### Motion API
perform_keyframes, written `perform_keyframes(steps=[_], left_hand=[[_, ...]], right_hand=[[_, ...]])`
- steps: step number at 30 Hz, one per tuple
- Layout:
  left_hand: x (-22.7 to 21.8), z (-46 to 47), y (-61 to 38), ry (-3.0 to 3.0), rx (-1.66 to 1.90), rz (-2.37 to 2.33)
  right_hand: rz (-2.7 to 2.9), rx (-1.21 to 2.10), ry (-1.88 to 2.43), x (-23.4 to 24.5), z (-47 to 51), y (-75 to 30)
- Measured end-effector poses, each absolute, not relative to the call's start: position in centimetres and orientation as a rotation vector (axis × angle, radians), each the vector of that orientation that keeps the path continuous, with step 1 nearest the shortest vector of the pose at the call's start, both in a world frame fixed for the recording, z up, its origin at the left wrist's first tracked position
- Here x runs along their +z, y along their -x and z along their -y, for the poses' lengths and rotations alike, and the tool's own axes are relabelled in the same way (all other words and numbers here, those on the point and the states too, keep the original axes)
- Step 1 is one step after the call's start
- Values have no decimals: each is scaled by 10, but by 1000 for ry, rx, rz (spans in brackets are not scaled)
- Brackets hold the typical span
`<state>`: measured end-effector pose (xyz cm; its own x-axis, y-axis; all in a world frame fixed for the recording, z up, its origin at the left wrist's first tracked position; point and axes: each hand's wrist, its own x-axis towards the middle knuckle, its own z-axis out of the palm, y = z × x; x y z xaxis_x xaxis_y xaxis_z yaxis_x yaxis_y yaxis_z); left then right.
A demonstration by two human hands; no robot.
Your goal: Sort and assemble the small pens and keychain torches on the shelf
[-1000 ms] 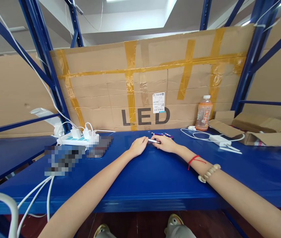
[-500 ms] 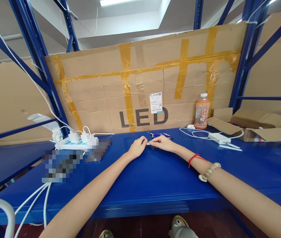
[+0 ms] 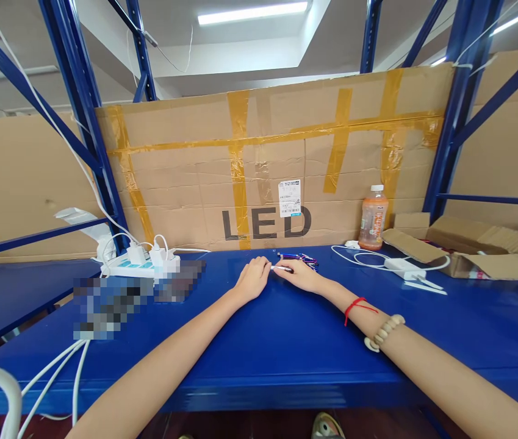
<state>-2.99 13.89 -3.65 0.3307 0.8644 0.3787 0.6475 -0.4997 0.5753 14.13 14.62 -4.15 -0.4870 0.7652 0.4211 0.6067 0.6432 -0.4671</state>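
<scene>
Both my hands rest far out on the blue shelf top point(image 3: 286, 341), fingertips meeting. My left hand point(image 3: 252, 281) and my right hand point(image 3: 301, 276) pinch the two ends of a small white pen point(image 3: 280, 268) lying between them. Just behind my right hand lie several more pens point(image 3: 299, 258) in blue and purple. My right wrist wears a red string and a bead bracelet.
A taped cardboard sheet point(image 3: 268, 164) marked LED stands behind. A power strip point(image 3: 142, 261) with chargers and white cables sits left. An orange drink bottle point(image 3: 373, 217), a white charger point(image 3: 400, 265) and open cardboard boxes point(image 3: 469, 241) are at right. Blue rack posts point(image 3: 82, 110) flank the shelf.
My hands stay together on the pen with hardly any movement; the view has shifted a little as my head moved.
</scene>
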Motion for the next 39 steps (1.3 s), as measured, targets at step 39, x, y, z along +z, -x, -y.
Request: perform_keyframes(steps=[39], left_hand=[[-33, -146, 34, -1789, 1054, -1202]], right_hand=[[2260, 367, 1212, -40, -146, -142]])
